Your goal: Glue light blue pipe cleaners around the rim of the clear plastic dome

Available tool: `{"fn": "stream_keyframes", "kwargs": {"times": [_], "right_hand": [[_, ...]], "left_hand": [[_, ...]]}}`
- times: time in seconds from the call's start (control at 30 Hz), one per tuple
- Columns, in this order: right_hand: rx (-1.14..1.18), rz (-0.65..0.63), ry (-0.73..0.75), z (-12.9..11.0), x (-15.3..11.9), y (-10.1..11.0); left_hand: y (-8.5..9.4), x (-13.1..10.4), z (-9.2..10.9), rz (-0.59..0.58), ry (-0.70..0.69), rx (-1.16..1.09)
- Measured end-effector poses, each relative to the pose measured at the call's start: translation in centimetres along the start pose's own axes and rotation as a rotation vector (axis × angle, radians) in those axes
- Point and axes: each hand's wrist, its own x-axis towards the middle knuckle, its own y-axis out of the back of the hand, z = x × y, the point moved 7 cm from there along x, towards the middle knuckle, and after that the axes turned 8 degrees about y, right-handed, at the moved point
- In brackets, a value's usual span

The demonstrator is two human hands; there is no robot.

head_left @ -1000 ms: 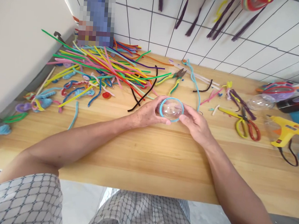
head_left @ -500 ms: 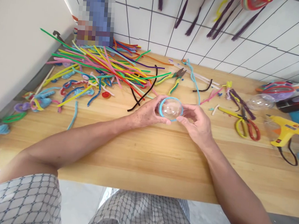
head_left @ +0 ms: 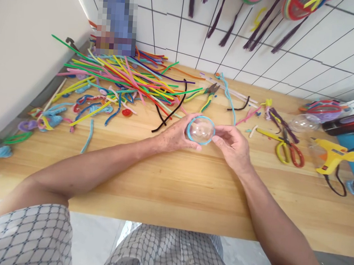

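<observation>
Above the middle of the table is a clear plastic ball [head_left: 201, 131] with a light-blue pipe cleaner [head_left: 189, 130] ringing its edge. Whether it is a half or a whole ball I cannot tell. My left hand [head_left: 178, 134] grips it from the left, thumb along the near side and fingers behind. From the right, my right hand [head_left: 233, 147] pinches the blue ring at the ball's edge between thumb and fingertips. Green-and-yellow pliers [head_left: 207, 97] lie just beyond the ball, jaws towards the wall.
A heap of coloured pipe cleaners [head_left: 132, 76] covers the table's back left, with twisted pieces [head_left: 50, 118] before it. To the right lie scissors [head_left: 289, 151], a yellow glue gun [head_left: 333, 156] and another clear ball [head_left: 305, 122]. Tassels [head_left: 231, 28] hang against the tiled wall [head_left: 168, 28].
The ball has tilted slightly, so its blue ring shows rounder. My right fingertips have shifted a little along its right edge. The left hand keeps its grip.
</observation>
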Motion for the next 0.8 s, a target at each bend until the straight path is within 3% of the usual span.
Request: {"fn": "stream_keyframes", "kwargs": {"times": [0.27,0.53,0.8], "right_hand": [[-0.048,0.161,-0.039,0.6,-0.1,1.5],[-0.122,-0.072,0.093,-0.7,-0.5,-1.4],[0.023,-0.039,-0.004,1.1,-0.4,-1.1]], "left_hand": [[0.0,-0.6,0.8,0.035,-0.022,0.196],[0.2,-0.2,0.6,0.034,-0.093,0.116],[0.6,-0.7,0.7,-0.046,0.041,0.005]]}}
